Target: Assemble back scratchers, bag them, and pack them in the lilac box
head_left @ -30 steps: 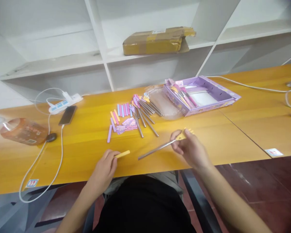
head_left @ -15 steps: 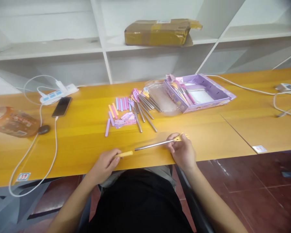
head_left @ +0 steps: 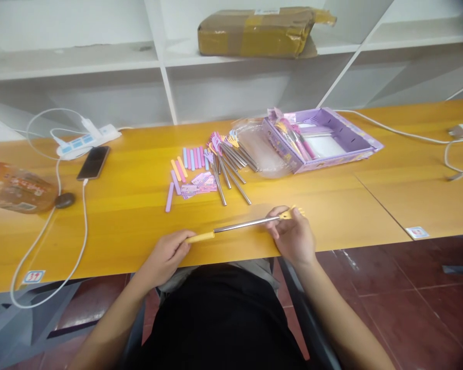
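Observation:
My left hand (head_left: 168, 257) is closed around a yellow handle sleeve (head_left: 201, 237). My right hand (head_left: 293, 237) pinches the yellow hand-shaped head of a back scratcher, whose metal rod (head_left: 247, 224) points left. The rod's free end meets the sleeve's open end; whether it has gone inside I cannot tell. Beyond my hands lies a pile of back scratcher rods (head_left: 231, 177) with pink, yellow, blue and purple heads. Loose coloured handle sleeves (head_left: 195, 159) lie left of the pile, by small printed cards (head_left: 200, 185).
A purple box (head_left: 339, 158) holding packaged back scratchers stands at the back right, beside clear plastic packaging (head_left: 258, 149). Left are a phone (head_left: 93, 163), a power strip (head_left: 88, 141), cables and an orange plastic container (head_left: 17, 187). A taped carton (head_left: 254, 33) sits on the shelf.
The handle sleeve and the rod have come together; a gap between their ends has closed. My left hand has risen slightly, and the camera view has tilted down a little.

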`<state>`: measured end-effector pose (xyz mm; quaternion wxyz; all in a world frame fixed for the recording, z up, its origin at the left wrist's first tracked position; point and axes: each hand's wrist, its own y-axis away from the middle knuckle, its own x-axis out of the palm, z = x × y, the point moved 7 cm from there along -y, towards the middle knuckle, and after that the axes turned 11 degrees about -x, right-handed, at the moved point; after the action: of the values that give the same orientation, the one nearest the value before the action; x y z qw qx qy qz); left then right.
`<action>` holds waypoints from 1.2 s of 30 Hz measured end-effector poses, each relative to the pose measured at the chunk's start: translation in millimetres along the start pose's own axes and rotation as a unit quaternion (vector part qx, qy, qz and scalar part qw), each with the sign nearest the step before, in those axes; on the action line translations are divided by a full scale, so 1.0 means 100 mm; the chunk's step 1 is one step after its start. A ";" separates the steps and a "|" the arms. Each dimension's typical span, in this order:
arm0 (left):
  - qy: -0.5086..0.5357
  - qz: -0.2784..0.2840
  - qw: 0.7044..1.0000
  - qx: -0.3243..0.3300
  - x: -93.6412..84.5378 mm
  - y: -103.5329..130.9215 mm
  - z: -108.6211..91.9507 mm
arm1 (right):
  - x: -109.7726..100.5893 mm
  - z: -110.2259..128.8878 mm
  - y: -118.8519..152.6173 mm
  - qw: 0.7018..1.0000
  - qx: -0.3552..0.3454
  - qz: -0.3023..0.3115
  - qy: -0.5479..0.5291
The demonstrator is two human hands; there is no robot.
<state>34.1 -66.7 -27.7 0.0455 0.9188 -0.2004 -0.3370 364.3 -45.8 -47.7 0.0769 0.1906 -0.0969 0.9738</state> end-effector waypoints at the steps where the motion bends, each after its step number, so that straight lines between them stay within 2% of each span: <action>1: 0.002 0.000 1.000 0.000 0.00 0.00 -0.01 | 0.00 0.00 0.00 1.000 0.001 0.001 0.000; 9: 0.008 -0.010 1.000 0.005 -0.01 -0.01 -0.03 | 0.00 0.01 0.01 1.000 -0.006 0.000 -0.012; 18: 0.006 -0.047 0.998 0.028 -0.04 -0.03 -0.02 | 0.06 0.01 0.02 1.000 -0.003 0.011 0.013; 36: -0.006 -0.026 0.999 0.041 -0.02 -0.03 -0.02 | 0.03 -0.01 0.03 0.999 -0.011 0.035 0.027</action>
<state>35.1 -63.1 -26.3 -0.0018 0.9229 -0.1899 -0.3351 360.7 -48.1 -47.5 0.0471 0.1596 -0.1120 0.9797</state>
